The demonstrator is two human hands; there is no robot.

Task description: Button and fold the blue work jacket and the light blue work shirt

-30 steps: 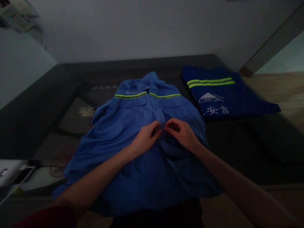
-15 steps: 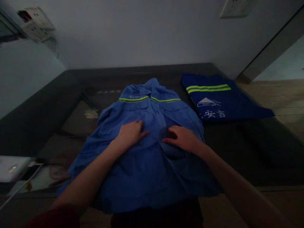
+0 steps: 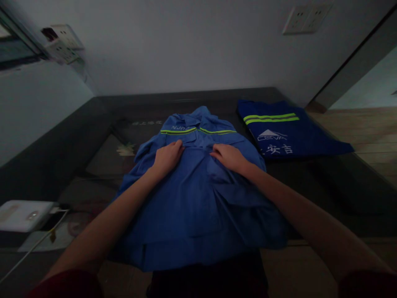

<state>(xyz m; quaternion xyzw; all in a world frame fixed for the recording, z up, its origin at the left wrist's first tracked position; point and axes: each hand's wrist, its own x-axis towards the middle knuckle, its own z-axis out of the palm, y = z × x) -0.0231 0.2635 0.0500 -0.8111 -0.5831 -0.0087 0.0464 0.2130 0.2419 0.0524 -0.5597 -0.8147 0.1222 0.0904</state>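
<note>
A light blue work jacket point(image 3: 195, 198) lies front side up on the dark table, its collar at the far end and its lower edge hanging over the near edge. Yellow-green stripes cross its chest. My left hand point(image 3: 169, 158) is closed on the cloth just below the left chest pocket. Level with it, my right hand point(image 3: 230, 158) pinches the front right of centre. Between the two hands the cloth is drawn up into a crosswise fold. My fingertips are partly hidden in the fabric.
A folded dark blue garment point(image 3: 273, 128) with yellow-green stripes and white lettering lies at the right on the dark table point(image 3: 297, 186). At the left sits a white device point(image 3: 27, 215) with a cable plugged in. Sockets point(image 3: 307, 18) are on the wall behind.
Both hands have moved up the jacket toward the chest pockets and closed on its cloth. The front is now gathered in a fold between them, and the lower edge has shifted slightly.
</note>
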